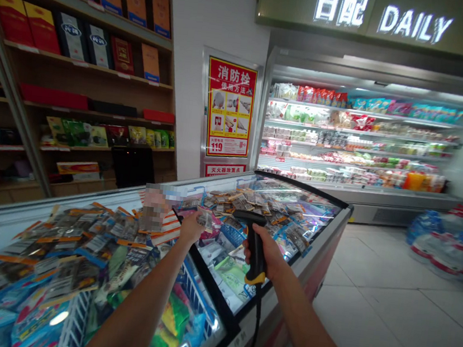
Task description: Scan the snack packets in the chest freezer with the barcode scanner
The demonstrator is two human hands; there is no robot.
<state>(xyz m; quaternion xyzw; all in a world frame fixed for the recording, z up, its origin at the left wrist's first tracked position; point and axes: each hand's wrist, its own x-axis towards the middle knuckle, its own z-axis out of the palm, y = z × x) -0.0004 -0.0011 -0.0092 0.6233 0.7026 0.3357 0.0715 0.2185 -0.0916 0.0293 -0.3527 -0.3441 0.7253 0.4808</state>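
Note:
My right hand (269,252) is wrapped round the grip of a black barcode scanner (254,238) with a yellow base and a cable hanging down. Its head points left over the chest freezer (280,292). My left hand (192,226) reaches out over the freezer's glass lid and pinches a small packet (205,219) just in front of the scanner head. Many small orange-and-clear packets (80,234) lie spread across the lid around both hands.
Wooden shelves (80,65) with boxed goods line the left wall. A red fire-hydrant notice (228,108) hangs behind the freezer. An open chiller (357,144) under a "DAILY" sign fills the back. Packs of bottled water (451,240) sit on the tiled floor at right.

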